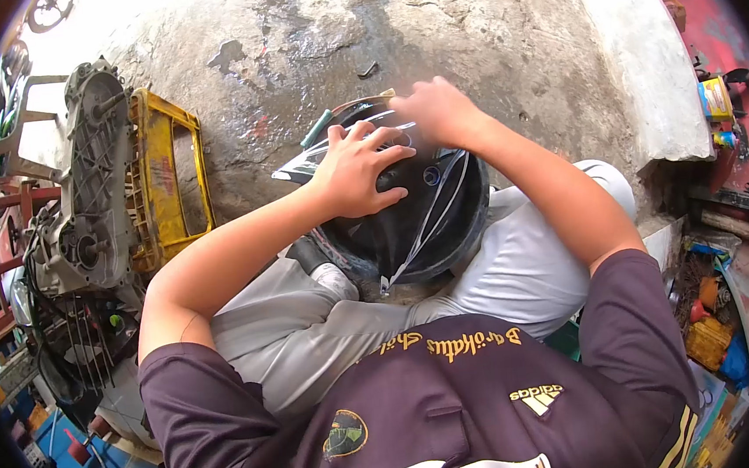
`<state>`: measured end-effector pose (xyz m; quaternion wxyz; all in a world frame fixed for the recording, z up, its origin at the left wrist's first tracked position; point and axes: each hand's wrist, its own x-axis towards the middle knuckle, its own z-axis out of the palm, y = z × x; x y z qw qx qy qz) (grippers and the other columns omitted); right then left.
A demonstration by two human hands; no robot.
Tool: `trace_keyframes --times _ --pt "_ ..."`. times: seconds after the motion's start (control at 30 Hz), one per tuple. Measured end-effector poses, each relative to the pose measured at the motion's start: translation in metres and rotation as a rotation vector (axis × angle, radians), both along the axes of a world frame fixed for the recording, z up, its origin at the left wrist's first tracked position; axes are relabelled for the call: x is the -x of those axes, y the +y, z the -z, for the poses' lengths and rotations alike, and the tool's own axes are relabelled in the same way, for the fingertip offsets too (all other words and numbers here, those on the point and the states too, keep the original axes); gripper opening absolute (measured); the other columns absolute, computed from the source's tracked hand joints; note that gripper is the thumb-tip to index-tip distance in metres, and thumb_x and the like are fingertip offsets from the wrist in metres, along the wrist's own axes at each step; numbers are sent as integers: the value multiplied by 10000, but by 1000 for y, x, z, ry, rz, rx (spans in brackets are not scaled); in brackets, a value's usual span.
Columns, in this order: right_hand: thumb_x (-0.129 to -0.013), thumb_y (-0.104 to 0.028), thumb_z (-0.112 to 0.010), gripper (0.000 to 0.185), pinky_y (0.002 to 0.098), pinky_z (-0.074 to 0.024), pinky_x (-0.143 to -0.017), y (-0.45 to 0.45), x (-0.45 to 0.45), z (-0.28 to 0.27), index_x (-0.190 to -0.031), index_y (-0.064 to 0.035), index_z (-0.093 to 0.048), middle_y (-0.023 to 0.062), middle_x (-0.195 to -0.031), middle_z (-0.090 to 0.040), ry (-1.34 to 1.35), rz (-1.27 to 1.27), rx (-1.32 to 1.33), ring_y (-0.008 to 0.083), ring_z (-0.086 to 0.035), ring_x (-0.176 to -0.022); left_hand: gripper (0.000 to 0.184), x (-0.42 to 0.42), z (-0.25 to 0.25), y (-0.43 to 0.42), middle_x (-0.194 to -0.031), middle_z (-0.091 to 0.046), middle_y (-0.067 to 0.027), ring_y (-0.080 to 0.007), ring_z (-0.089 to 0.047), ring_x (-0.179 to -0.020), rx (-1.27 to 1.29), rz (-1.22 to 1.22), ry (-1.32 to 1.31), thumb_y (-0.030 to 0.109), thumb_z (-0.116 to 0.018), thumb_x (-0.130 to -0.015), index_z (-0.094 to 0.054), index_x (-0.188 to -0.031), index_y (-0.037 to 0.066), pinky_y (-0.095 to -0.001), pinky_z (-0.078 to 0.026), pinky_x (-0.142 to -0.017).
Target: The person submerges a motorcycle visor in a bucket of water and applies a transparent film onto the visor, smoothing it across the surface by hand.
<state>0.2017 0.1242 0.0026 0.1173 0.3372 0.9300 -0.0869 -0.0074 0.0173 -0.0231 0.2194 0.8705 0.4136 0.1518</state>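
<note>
A round black basin (471,226) stands on the floor between my legs. Across it lies a black, glossy part with clear and white edging (299,165). My left hand (365,169) rests on this part with its fingers spread. Above the basin's far right side is my right hand (435,110), smeared by motion; whether it holds anything is hidden. A teal-handled tool (317,128) leans at the basin's far left rim, near my left fingertips. Inside the basin the contents are dark.
A yellow crate (156,176) and a grey metal engine casing (98,181) stand on the left. One small dark piece (368,70) lies on the concrete floor (517,38) beyond the basin. Tools and containers crowd the right edge, near a yellow can (715,100).
</note>
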Motion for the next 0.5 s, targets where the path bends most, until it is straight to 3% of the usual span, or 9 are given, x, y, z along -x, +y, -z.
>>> trace_keyframes --times 0.03,0.17,0.2,0.37,0.43,0.5 --pt "-863 -95 -718 294 483 -547 -857 -3 4 3 -1150 -138 -665 141 -997 -755 79 -56 16 329 -748 -1030 605 -1 0 1 -1464 -581 -64 -317 -492 -1329 -1 6 -2 470 -809 -809 -690 -1365 263 -545 -347 -1049" --pt "-869 -81 -699 266 472 -540 -874 9 1 3 -1125 -153 -684 123 -998 -757 -5 177 143 320 -737 -1053 605 -1 -3 0 -1464 -581 -66 -322 -488 -1333 0 0 22 457 -814 -807 -690 -1365 261 -547 -348 -1049" --pt "-872 -81 -692 278 470 -533 -883 9 -6 -4 -1142 -151 -688 131 -997 -757 -18 94 36 319 -733 -1061 603 -1 -3 -1 -1465 -581 -68 -324 -488 -1333 -13 -3 12 453 -813 -807 -691 -1365 259 -548 -348 -1049" --pt "-879 -81 -689 298 476 -537 -886 4 -7 -1 -1171 -137 -679 132 -982 -754 -52 25 -1 328 -725 -1058 596 -1 3 -1 -1458 -579 -52 -319 -487 -1331 -7 -9 -1 465 -807 -810 -690 -1358 261 -551 -352 -1039" --pt "-825 -60 -708 344 531 -517 -919 -3 5 0 -1157 -114 -639 189 -1024 -707 69 5 111 405 -677 -1045 591 -2 4 1 -1449 -580 -38 -313 -487 -1325 -21 -2 5 474 -805 -810 -689 -1348 259 -551 -357 -1029" --pt "-838 -81 -701 299 538 -523 -891 4 3 -2 -1128 -117 -638 187 -992 -710 78 -2 107 422 -674 -1040 593 -1 1 1 -1448 -581 -37 -313 -486 -1328 -5 -7 12 473 -805 -810 -688 -1351 259 -550 -357 -1029"
